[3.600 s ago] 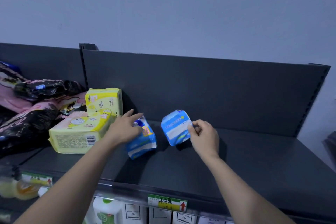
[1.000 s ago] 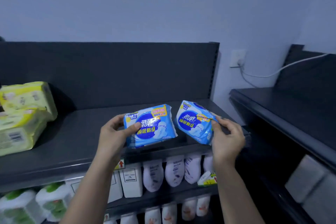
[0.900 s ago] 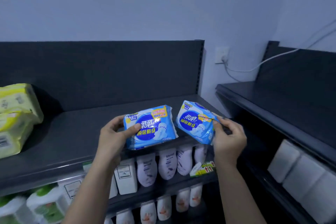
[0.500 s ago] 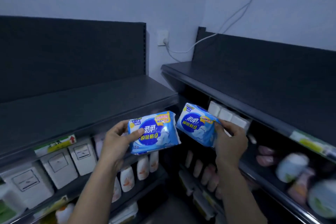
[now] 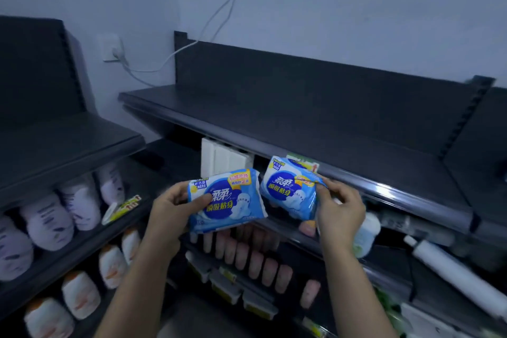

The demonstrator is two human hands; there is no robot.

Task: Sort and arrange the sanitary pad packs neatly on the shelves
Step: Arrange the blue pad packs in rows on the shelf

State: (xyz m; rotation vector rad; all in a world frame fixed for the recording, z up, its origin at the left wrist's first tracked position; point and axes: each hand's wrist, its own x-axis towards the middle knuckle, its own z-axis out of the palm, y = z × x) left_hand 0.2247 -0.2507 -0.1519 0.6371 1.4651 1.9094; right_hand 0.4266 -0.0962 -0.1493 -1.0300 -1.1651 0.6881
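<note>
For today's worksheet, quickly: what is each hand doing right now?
Left hand: closed, gripping the left pack.
Right hand: closed, pinching the right pack.

The two blue pad packs (image 5: 227, 200) (image 5: 290, 191) are glossy, crinkled plastic film; the dark shelf (image 5: 315, 129) looks like matt painted metal with a shinier front rail (image 5: 397, 195).

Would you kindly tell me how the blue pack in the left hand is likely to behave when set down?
Probably soft: the blue pack looks puffy where the left hand grips its end. Likely light, since one hand holds it by an edge. Its glossy film may slide on the dark shelf.
</note>
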